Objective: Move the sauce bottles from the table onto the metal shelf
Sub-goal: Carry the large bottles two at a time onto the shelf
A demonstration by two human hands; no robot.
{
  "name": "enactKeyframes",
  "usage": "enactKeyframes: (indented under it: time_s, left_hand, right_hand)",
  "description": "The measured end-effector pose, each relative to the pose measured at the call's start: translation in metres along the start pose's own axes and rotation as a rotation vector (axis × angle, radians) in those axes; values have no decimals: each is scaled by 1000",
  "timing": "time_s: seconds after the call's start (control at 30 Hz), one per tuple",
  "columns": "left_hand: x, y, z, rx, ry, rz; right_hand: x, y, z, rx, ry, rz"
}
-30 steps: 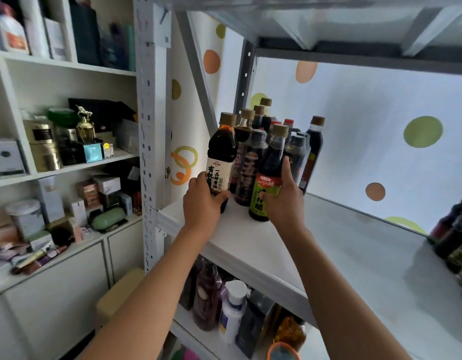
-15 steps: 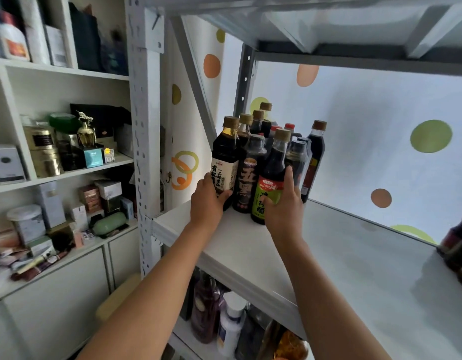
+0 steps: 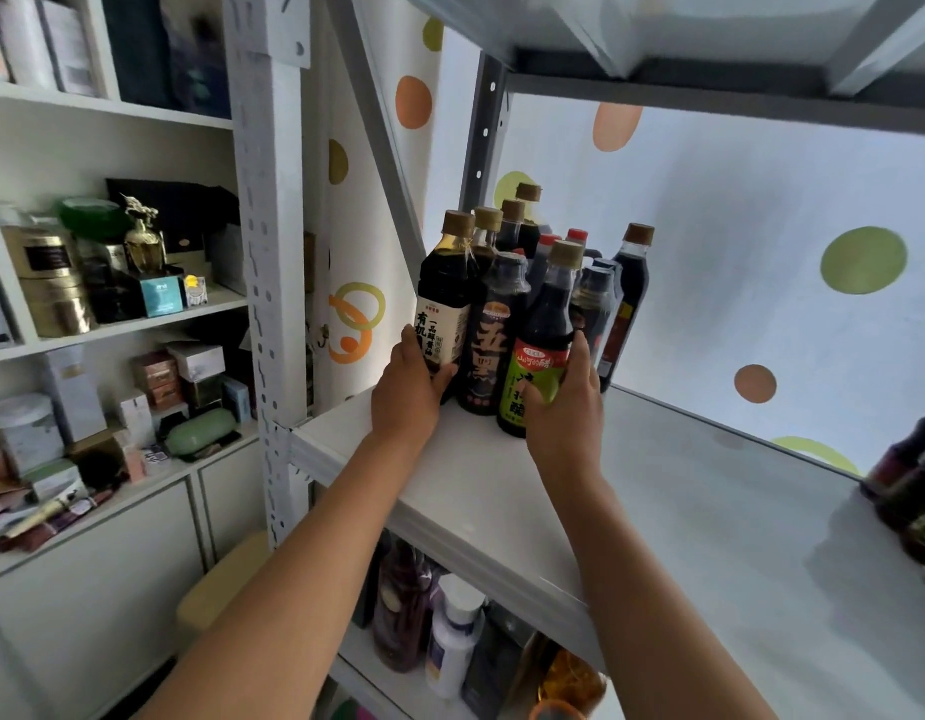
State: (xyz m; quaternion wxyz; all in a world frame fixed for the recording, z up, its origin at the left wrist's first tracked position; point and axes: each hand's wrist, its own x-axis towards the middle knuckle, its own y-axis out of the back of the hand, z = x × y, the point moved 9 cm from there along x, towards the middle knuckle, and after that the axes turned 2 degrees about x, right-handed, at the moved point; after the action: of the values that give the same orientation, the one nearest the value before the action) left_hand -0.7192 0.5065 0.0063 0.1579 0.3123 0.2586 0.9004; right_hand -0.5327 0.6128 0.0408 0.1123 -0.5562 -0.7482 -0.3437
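As both arms reach up in the head view, left hand (image 3: pixel 409 387) grips the cream-label bottle (image 3: pixel 443 304) low on its body, right hand (image 3: pixel 564 402) wraps the green-label bottle (image 3: pixel 538 350); both stand near the metal shelf (image 3: pixel 683 511) left rear corner among other bottles. Full, likely heavy, slick, rigid; hold mid-body at label.

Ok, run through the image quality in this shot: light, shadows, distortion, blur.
Head view: bright light comes through the dotted backdrop, so the sauce bottles look dark against it; a soft shadow lies on the shelf board near the right-edge bottles; wide-angle bending curves the perforated upright; the lower-shelf bottles are dim and soft.
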Motion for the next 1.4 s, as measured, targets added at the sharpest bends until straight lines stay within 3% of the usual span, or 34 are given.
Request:
enactKeyframes:
  time_s: [0.13,0.27,0.4,0.6,0.7,0.83,0.97,1.07,1.4]
  left_hand:
    - [-1,-3,-2,-59,27,-21]
    - [-14,4,-4,-263,112,-63]
    - [-43,12,4,72,77,-110]
    - [-126,4,60,294,-236,-309]
    - [-170,2,76,403,-299,-359]
    - [-222,7,78,431,-175,-384]
    - [-280,18,92,547,-107,-359]
    - [-326,37,102,661,-76,-296]
    - [-467,159,68,910,195,-188]
  right_hand:
    - [-3,-2,14,-71,-81,-29]
    - [-23,2,38,-214,-241,-102]
    - [-45,5,51,-454,-284,-354]
    - [-83,18,44,-685,-63,-610]
    - [-108,29,37,-717,44,-710]
    - [-149,56,30,-700,202,-792]
    - [-195,100,12,-702,383,-678]
    - [-232,119,2,-542,468,-611]
    - [-377,95,-62,-345,766,-819]
